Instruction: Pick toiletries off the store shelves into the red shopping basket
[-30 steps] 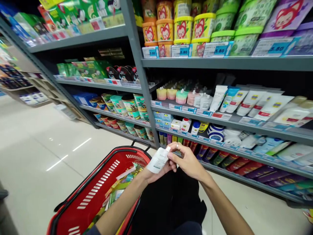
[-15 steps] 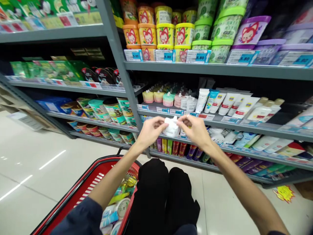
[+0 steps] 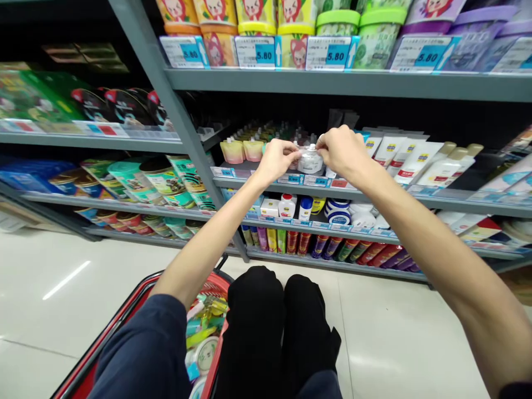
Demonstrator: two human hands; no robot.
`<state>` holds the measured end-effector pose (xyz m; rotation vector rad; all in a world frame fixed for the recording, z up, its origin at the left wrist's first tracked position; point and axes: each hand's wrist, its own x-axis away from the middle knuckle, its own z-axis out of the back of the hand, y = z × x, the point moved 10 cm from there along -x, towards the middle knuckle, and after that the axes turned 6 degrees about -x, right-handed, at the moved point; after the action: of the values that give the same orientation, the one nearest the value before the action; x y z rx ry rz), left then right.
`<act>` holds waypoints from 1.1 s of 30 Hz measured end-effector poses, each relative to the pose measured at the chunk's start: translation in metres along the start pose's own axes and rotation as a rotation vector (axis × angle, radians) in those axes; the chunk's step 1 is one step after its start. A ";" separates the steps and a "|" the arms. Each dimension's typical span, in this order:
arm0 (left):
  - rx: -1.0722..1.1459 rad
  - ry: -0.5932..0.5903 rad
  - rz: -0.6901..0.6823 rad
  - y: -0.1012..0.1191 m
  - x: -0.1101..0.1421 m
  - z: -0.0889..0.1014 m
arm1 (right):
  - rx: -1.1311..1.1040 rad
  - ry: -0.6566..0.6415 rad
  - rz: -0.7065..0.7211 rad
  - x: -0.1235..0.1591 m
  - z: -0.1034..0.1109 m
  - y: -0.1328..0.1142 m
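Observation:
Both my hands hold a small white spouted pouch (image 3: pixel 310 161) at the front edge of the middle shelf (image 3: pixel 374 194). My left hand (image 3: pixel 277 159) pinches its left side with curled fingers. On the pouch's right side and cap my right hand (image 3: pixel 341 153) is closed. Pastel pouches of the same kind (image 3: pixel 243 149) stand in rows just left of it. White tubes (image 3: pixel 409 160) lie on the shelf to the right.
A red shopping basket (image 3: pixel 137 302) with several packaged goods stands on the floor at lower left, beside my black-trousered knees (image 3: pixel 276 310). Grey shelving holds round tubs (image 3: pixel 266 22) with 5.80 price tags above, and cans (image 3: pixel 153 180) and bottles (image 3: pixel 291 241) lower down.
Both hands rose from above my knees up to the middle shelf, carrying the white pouch with them. The view shifted left and up, so less of the basket shows.

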<state>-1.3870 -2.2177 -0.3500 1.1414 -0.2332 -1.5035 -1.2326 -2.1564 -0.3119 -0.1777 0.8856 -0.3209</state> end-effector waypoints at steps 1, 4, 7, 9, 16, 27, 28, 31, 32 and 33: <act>-0.008 -0.011 -0.001 -0.006 0.000 -0.004 | 0.010 -0.005 0.008 0.002 -0.004 0.001; -0.030 -0.032 0.009 -0.023 -0.001 -0.012 | 0.016 -0.013 0.011 0.008 -0.013 0.002; -0.028 -0.039 0.026 -0.036 -0.003 -0.017 | 0.002 -0.022 0.007 0.010 -0.016 0.001; -0.015 -0.038 0.035 -0.039 -0.004 -0.018 | -0.010 -0.044 -0.002 0.009 -0.018 0.002; -0.122 -0.082 0.007 -0.031 0.001 -0.022 | -0.015 -0.056 -0.013 0.008 -0.020 0.002; -0.252 0.180 -0.114 0.019 0.034 0.032 | 0.037 -0.039 -0.144 0.041 0.040 -0.035; -0.289 0.203 -0.104 0.023 0.042 0.035 | 0.050 -0.042 -0.171 0.052 0.040 -0.034; -0.432 0.166 -0.024 0.024 0.054 0.029 | 0.019 -0.077 -0.286 0.083 0.026 -0.019; -0.477 0.132 0.004 0.022 0.054 0.024 | -0.011 -0.088 -0.322 0.091 0.020 -0.012; -0.514 0.102 0.027 0.019 0.052 0.019 | -0.043 -0.091 -0.351 0.098 0.014 -0.006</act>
<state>-1.3807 -2.2757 -0.3543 0.7919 0.2006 -1.3694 -1.1654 -2.1958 -0.3725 -0.3864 0.7699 -0.6158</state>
